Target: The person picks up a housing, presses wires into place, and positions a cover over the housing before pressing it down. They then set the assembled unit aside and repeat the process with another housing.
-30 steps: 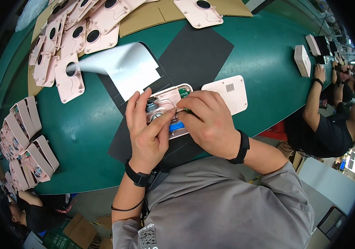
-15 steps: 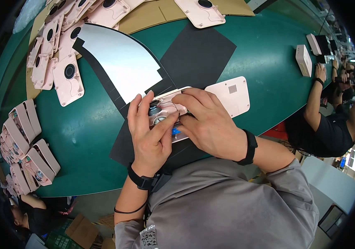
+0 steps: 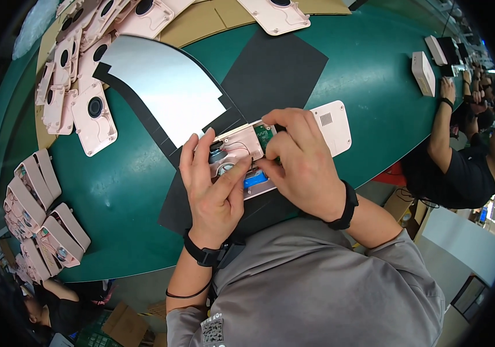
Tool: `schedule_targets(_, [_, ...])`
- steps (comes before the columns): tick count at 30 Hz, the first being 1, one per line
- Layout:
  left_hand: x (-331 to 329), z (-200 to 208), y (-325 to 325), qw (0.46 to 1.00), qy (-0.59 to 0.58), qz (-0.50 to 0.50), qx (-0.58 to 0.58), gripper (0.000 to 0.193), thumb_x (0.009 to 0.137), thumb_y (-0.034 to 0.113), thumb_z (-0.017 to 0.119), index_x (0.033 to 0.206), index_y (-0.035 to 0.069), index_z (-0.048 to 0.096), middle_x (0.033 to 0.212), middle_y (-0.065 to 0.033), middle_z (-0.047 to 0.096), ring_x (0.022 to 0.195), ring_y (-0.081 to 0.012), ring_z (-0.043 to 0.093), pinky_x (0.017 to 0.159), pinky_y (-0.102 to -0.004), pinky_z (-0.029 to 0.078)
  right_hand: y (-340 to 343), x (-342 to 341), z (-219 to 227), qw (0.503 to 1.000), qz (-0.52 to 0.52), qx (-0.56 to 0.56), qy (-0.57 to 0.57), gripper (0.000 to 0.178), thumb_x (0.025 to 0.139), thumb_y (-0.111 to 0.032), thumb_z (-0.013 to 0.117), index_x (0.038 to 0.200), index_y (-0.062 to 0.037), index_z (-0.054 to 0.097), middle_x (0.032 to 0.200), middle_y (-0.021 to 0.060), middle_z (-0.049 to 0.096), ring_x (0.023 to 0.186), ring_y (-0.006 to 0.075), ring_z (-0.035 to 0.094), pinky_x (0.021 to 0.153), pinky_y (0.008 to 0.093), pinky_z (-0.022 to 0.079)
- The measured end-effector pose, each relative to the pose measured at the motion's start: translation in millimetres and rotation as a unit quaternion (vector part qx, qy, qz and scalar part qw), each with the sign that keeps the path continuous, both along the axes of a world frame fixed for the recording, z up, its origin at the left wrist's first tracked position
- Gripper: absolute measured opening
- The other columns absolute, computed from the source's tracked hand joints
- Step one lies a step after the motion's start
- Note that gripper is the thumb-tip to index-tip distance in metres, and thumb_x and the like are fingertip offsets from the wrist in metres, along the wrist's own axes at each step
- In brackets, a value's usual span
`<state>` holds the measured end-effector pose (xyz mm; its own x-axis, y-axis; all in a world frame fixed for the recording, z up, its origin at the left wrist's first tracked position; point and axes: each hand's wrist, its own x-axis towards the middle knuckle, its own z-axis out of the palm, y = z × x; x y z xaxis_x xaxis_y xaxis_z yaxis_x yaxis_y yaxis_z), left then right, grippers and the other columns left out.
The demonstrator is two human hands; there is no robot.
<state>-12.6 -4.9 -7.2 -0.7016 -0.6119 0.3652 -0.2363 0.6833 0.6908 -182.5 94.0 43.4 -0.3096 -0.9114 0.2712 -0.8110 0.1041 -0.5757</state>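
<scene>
A pink plastic housing (image 3: 237,143) lies in front of me with its inside facing up. It has a round speaker-like part (image 3: 217,152), thin wires, a blue block (image 3: 254,178) and a green circuit board (image 3: 263,136) at its right end. My left hand (image 3: 215,188) grips the housing from the left, its thumb laid across the interior. My right hand (image 3: 305,153) is bent over the right end, one fingertip at the far edge by the board. Its other fingers are pinched together low by the wires; what lies between them is hidden. A pink cover with a small grille (image 3: 334,130) lies just beyond the right hand.
Under the housing are black sheets (image 3: 276,75) and a silvery curved panel (image 3: 166,87). Pink covers with black rings (image 3: 94,118) are heaped at far left on cardboard (image 3: 207,23). Several pink housings (image 3: 65,234) stand at left. A white box (image 3: 423,74) and co-workers (image 3: 450,156) are at right.
My right hand has shifted slightly right and opened up the view of the green board and blue block. The left hand keeps its hold on the housing.
</scene>
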Motion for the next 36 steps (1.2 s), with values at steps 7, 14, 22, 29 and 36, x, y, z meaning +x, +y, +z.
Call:
schedule_targets(7, [1,0,-2,1.000,-0.013,-0.011,-0.003,0.050,0.080,0.000,0.079,0.128,0.008,0.071,0.155,-0.0249,0.049,0.144,-0.0500,0.041,0.117,-0.0551,0.037,-14,-1,1,0.997,0.006,0.066,0.047,0.033,0.067,0.005,0.080,0.088,-0.0006,0.055,0.125,0.0194,0.056,0.110,0.0395,0.058,0.086,0.0437,0.053])
schedule_targets(14, [1,-18,8,0.985,0.102,0.069,0.119,0.091,0.078,0.005,0.087,0.153,-0.002,0.036,0.156,-0.0278,0.040,0.142,-0.0470,0.044,0.117,-0.0523,0.038,-14,-8,4,0.997,0.021,0.079,0.010,0.028,0.071,0.006,0.077,0.088,0.0001,0.056,0.126,0.0195,0.055,0.107,0.0391,0.058,0.086,0.0440,0.053])
schedule_targets(22, [9,-20,9,0.987,0.059,0.033,0.147,0.099,0.079,0.003,0.088,0.156,-0.004,0.026,0.150,-0.0273,0.042,0.137,-0.0399,0.049,0.115,-0.0452,0.042,22,-62,15,0.997,-0.049,0.036,-0.053,0.034,0.078,-0.005,0.084,0.105,0.0006,0.063,0.123,0.0190,0.059,0.109,0.0351,0.060,0.090,0.0424,0.054])
schedule_targets(29, [6,-13,5,0.991,0.040,0.000,0.124,0.093,0.085,-0.006,0.078,0.156,-0.002,0.019,0.156,-0.0250,0.034,0.144,-0.0342,0.043,0.120,-0.0434,0.037,73,-79,-15,0.968,-0.198,0.142,0.066,0.044,0.089,-0.014,0.081,0.124,0.0019,0.059,0.122,0.0158,0.065,0.104,0.0271,0.066,0.089,0.0363,0.054])
schedule_targets(36, [13,-8,16,0.972,0.065,0.019,0.227,0.097,0.084,0.003,0.085,0.158,-0.003,0.023,0.159,-0.0279,0.031,0.147,-0.0384,0.041,0.117,-0.0434,0.041,93,-102,-19,0.863,-0.268,-0.001,-0.429,0.035,0.099,-0.016,0.074,0.125,0.0000,0.058,0.109,0.0053,0.070,0.092,0.0113,0.067,0.083,0.0252,0.054])
